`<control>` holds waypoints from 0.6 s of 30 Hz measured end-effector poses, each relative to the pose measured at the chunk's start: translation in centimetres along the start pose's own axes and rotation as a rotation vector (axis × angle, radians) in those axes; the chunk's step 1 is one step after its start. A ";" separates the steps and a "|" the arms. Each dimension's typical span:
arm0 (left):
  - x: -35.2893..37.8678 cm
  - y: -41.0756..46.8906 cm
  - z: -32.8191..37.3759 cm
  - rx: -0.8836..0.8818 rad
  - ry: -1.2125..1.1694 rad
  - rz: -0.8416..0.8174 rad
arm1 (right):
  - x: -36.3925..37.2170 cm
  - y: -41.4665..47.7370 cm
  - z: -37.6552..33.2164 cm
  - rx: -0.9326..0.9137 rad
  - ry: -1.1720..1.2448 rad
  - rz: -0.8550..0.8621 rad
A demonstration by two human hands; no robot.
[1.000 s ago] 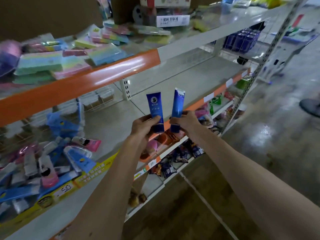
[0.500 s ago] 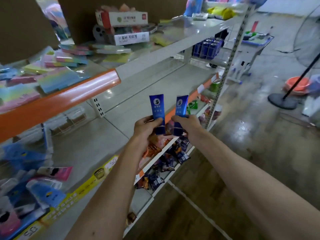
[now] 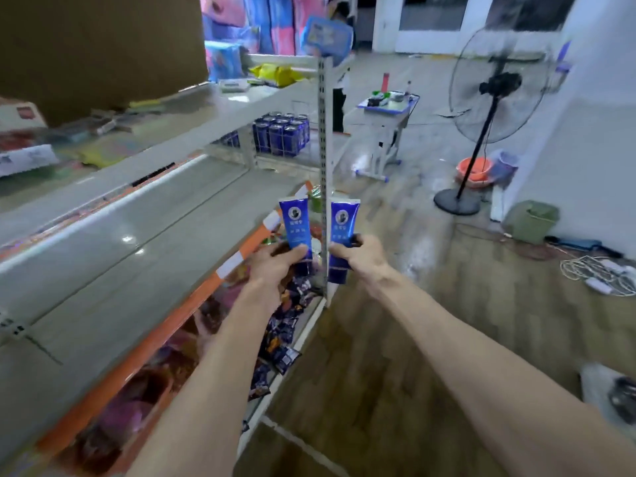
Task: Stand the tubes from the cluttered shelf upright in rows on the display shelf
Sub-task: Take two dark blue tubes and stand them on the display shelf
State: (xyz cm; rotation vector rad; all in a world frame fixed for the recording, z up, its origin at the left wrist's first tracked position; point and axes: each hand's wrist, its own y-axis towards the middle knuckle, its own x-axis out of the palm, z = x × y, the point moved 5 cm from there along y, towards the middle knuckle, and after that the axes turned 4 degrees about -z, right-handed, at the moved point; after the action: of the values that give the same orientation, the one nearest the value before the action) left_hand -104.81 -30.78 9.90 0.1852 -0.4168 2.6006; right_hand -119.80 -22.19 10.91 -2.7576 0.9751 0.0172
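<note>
My left hand (image 3: 275, 266) grips a blue tube (image 3: 295, 224) by its lower end, crimped end up. My right hand (image 3: 361, 257) holds a second blue tube (image 3: 342, 223) the same way, its dark cap below my fingers. Both tubes stand upright side by side in the air, just past the right end of the grey display shelf (image 3: 144, 249) with its orange front edge. The cluttered shelf with the other tubes is out of view.
A perforated metal upright (image 3: 322, 160) rises between the two tubes. Snack packets (image 3: 285, 335) fill the shelf below. Blue cans (image 3: 282, 134) stand behind the shelving. A standing fan (image 3: 495, 87), orange basin (image 3: 474, 169), small table (image 3: 389, 108) and floor cables (image 3: 599, 273) lie to the right.
The view has swung right along the shelf, so the pile of tubes at the left has left the picture. Both hands carried their tubes rightward to the shelf's end upright.
</note>
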 end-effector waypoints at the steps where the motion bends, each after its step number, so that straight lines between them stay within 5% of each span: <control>1: 1.8 0.9 0.0 0.012 0.005 -0.003 | -1.8 1.1 -0.2 -0.001 -0.006 -0.002; 8: 9.7 7.0 1.1 0.054 -0.004 0.061 | -10.3 9.2 -0.4 0.000 0.004 -0.026; 18: 16.2 20.1 1.2 0.082 -0.093 0.209 | -12.8 24.1 -3.6 -0.064 -0.106 -0.228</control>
State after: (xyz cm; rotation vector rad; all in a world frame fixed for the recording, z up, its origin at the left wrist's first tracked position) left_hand -128.76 -40.51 9.20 0.3072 -0.3804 2.8246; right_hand -144.98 -33.24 10.75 -2.8758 0.6408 0.1585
